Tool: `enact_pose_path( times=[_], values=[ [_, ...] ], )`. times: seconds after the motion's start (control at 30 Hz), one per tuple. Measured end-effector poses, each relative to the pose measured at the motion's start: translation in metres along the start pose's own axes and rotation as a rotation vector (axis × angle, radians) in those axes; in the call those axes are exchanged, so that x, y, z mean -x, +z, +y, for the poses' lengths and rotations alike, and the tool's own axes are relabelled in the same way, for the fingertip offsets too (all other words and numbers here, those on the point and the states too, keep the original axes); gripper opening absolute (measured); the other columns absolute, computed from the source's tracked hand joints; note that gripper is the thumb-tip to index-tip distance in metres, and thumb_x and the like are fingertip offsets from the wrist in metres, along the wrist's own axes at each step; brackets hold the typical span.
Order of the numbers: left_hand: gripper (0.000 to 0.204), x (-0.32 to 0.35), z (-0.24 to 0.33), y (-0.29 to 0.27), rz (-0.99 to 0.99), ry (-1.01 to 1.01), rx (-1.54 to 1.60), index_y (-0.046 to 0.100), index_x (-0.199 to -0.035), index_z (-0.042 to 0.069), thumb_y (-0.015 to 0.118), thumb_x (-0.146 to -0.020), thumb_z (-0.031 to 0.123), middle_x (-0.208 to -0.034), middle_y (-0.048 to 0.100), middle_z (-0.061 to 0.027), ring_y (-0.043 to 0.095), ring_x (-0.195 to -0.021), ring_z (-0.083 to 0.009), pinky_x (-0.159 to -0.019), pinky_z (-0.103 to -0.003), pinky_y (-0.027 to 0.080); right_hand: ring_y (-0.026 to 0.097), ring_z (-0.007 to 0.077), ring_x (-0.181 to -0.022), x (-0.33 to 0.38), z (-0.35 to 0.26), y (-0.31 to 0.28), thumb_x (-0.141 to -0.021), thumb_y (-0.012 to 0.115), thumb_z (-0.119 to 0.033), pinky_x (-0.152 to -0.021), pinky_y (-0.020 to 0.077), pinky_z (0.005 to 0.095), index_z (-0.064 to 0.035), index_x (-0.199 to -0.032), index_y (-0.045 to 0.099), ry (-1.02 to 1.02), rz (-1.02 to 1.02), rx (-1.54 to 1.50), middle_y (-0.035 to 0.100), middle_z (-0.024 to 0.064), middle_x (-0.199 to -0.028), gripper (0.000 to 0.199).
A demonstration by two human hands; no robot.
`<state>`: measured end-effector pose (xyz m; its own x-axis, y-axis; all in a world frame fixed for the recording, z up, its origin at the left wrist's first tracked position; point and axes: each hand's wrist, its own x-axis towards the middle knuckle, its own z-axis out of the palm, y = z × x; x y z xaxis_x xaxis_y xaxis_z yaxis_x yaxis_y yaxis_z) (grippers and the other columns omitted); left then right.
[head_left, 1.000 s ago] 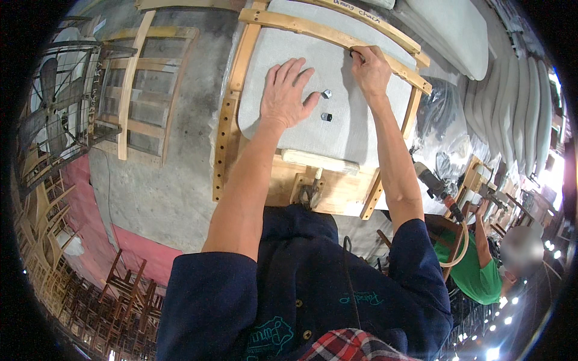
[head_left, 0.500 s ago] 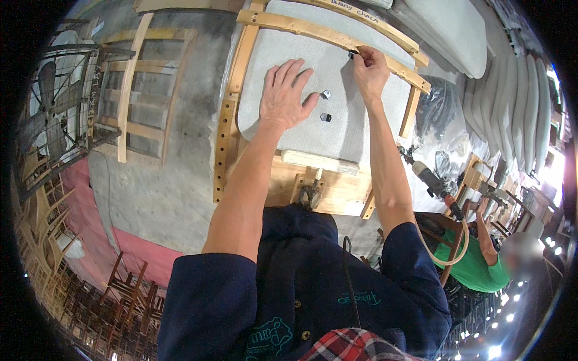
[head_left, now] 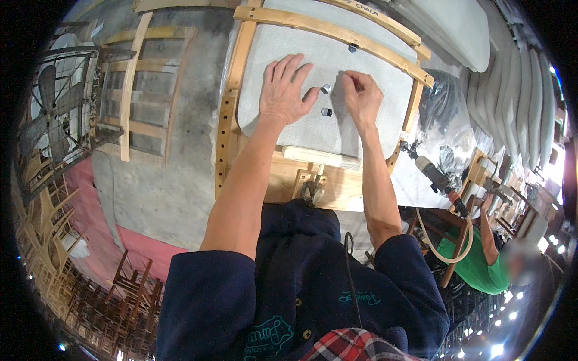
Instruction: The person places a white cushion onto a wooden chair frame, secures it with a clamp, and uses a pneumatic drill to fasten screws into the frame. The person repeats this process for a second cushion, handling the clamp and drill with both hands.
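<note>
A pale grey fabric-covered panel (head_left: 271,45) lies inside a wooden frame (head_left: 328,23) in front of me. On its left part my left hand (head_left: 285,90) rests open, palm down with fingers spread. The left thumb tip is beside a small silver metal piece (head_left: 326,88). Just below that sits a small dark-and-silver piece (head_left: 327,112). A similar small dark piece (head_left: 353,47) lies against the frame's crossbar. Over the right part of the panel, my right hand (head_left: 362,99) has its fingers curled in toward the thumb, and nothing shows in them.
A wooden clamp block (head_left: 321,157) borders the panel's near edge. To the right lies a power tool (head_left: 433,173) with a hose. Grey cushions (head_left: 512,108) stand at far right, near a co-worker in green (head_left: 487,265). Wooden slatted frames (head_left: 144,90) are on the left.
My right hand has let go of the small dark piece at the crossbar and drawn back toward me. My left hand stays on the panel.
</note>
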<state>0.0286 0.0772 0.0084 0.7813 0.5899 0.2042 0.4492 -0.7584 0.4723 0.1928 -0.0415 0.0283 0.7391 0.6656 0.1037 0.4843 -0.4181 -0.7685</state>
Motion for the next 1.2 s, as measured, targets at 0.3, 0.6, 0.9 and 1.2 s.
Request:
enact_pose_path(
  times=[0.3,0.6,0.9,1.2],
  values=[
    [0.059,0.001,-0.002,0.005,-0.012,-0.004,-0.019,0.055,-0.141,0.013,0.066,-0.092,0.044,-0.152,0.044,-0.0118,0.037,-0.143,-0.0301,-0.122,-0.052,0.024,0.061,0.0334,-0.114,-0.095,0.033,-0.008,-0.079,0.086,-0.033,-0.095,0.0494,0.0465,-0.0089,-0.108,0.077,-0.595,0.102,0.459,0.069,0.0148,-0.120,0.039],
    [0.058,0.001,0.001,0.004,-0.017,-0.010,-0.028,0.055,-0.141,0.013,0.066,-0.092,0.044,-0.152,0.044,-0.0115,0.037,-0.143,-0.0303,-0.122,-0.052,0.024,0.041,0.0392,-0.134,-0.105,0.066,0.005,-0.064,0.090,-0.061,-0.110,0.0307,0.0537,-0.0112,-0.118,0.075,-0.324,0.135,0.452,0.054,0.0226,-0.137,0.075],
    [0.058,0.002,-0.002,0.005,-0.010,-0.005,-0.038,0.055,-0.141,0.013,0.064,-0.094,0.044,-0.152,0.045,-0.0114,0.037,-0.143,-0.0307,-0.123,-0.052,0.024,0.056,0.0345,-0.121,-0.102,0.061,-0.011,-0.079,0.086,-0.041,-0.106,0.0416,0.0500,-0.0106,-0.113,0.077,-0.353,0.050,0.237,0.068,0.0153,-0.123,0.046],
    [0.057,0.002,-0.002,0.007,0.002,0.001,-0.055,0.055,-0.141,0.013,0.064,-0.094,0.045,-0.152,0.045,-0.0117,0.037,-0.143,-0.0308,-0.122,-0.052,0.025,0.069,0.0341,-0.094,-0.114,0.044,-0.015,-0.084,0.079,-0.025,-0.083,0.0560,0.0436,-0.0105,-0.107,0.076,-0.480,-0.093,0.257,0.072,0.0115,-0.109,0.027]
  ],
)
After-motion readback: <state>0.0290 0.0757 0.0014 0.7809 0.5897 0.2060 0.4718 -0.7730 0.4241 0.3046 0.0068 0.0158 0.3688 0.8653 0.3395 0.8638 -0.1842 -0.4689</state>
